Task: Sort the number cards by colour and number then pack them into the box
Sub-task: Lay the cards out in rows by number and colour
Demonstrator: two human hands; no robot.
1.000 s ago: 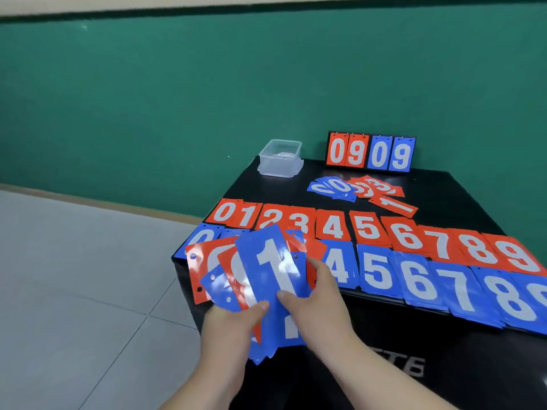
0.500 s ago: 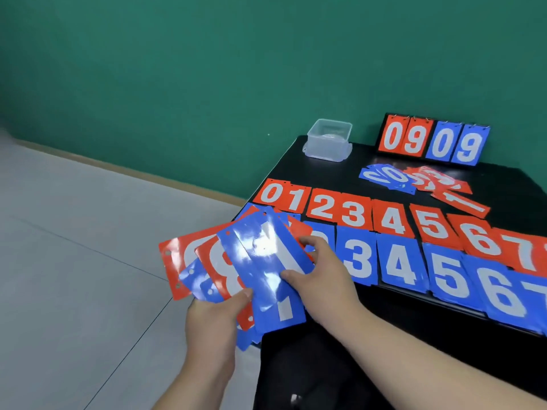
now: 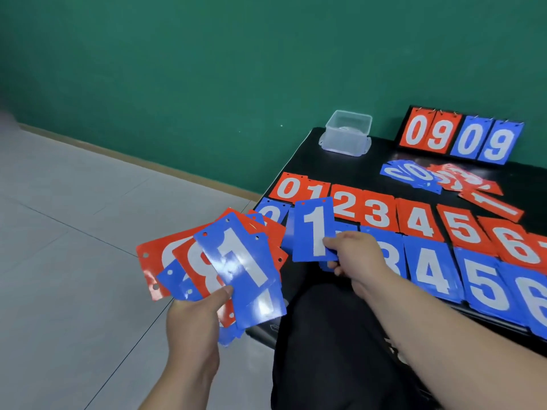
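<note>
Now, left grip (image 3: 192, 324): holding fan of cards (image 3: 236, 261), left of bench (image 3: 340, 165).
Right grip (image 3: 355, 255): pinching blue 1 card (image 3: 313, 226).
Box (image 3: 347, 134): far-left bench corner.

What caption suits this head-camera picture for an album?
Right hand holds a blue 1 card over the blue row; left hand grips a fan of unsorted cards.

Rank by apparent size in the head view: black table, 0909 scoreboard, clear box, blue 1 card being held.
1. black table
2. 0909 scoreboard
3. clear box and blue 1 card look about alike; the card is nearer the camera, so I leave them unranked.
</note>
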